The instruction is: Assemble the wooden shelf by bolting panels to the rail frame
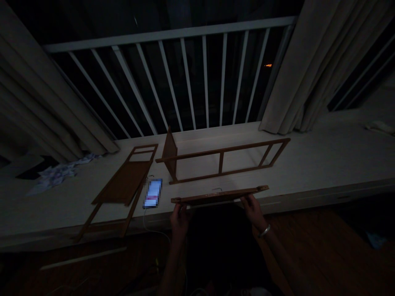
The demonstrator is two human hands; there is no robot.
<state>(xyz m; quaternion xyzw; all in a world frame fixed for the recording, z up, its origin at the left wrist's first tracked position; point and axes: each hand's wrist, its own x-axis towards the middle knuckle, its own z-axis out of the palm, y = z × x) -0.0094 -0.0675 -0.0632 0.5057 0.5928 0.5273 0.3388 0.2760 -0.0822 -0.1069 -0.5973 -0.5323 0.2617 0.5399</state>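
Note:
Between my two hands is a brown wooden panel point(220, 195), seen nearly edge-on at the front of the white sill. My left hand point(179, 218) grips its left end from below, and my right hand point(253, 209), with a bracelet at the wrist, grips it near the right end. Just beyond it, a wooden frame point(221, 163) with crossbars stands on its long edge, a board point(170, 152) set crosswise at its left end. Farther left lies another wooden frame point(128, 181) with a panel in it, its legs reaching over the sill's front edge.
A lit phone point(153, 193) with a white cable lies on the sill point(324, 164). Crumpled papers point(58, 172) are at the left. White railings point(204, 82) stand behind, between curtains point(302, 74). A pale strip point(83, 258) lies on the dark floor. The room is dim.

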